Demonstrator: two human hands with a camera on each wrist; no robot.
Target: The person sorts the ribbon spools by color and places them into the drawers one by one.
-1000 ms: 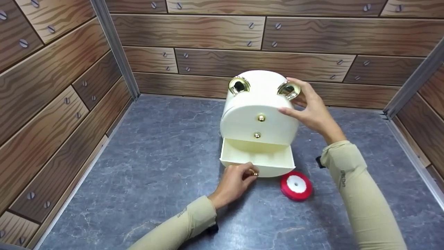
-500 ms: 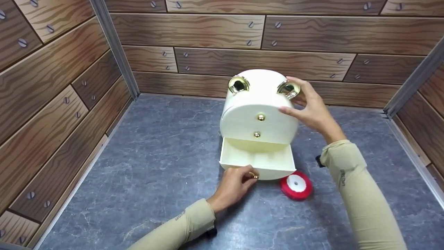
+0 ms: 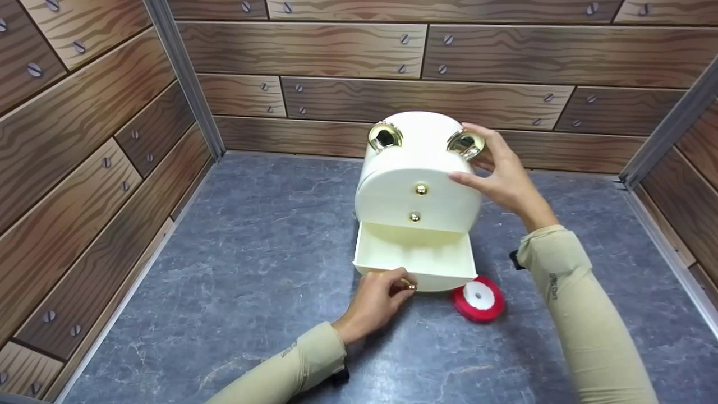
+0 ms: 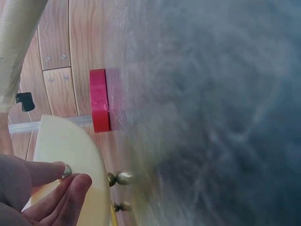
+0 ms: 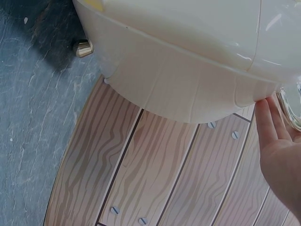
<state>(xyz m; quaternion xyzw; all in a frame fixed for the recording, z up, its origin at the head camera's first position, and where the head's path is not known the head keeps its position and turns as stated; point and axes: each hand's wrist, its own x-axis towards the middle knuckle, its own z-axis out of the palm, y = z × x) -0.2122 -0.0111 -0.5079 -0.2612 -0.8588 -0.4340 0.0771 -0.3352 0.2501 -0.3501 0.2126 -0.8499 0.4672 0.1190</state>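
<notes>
A cream drawer box (image 3: pixel 392 193) with a rounded top stands on the floor panel, its lower drawer (image 3: pixel 415 255) pulled out and bare inside. My left hand (image 3: pixel 376 300) pinches the gold knob (image 3: pixel 412 287) on that drawer's front; in the left wrist view, thumb and fingertips meet around the knob (image 4: pixel 67 171). Higher up, my right hand (image 3: pixel 505 179) holds the box's right side, thumb on the front edge and fingers beside the right gold ring (image 3: pixel 466 145). Some of those fingers are hidden behind the ring in the head view.
A red ribbon spool (image 3: pixel 478 300) with a white centre lies just right of the open drawer's front corner. The dark marbled surface (image 3: pixel 252 252) spreads around the box. Wood-patterned walls (image 3: pixel 359 53) enclose the back and both sides.
The lower drawer has slid slightly farther out toward me, with my left hand on its knob. My right hand keeps the same hold on the box.
</notes>
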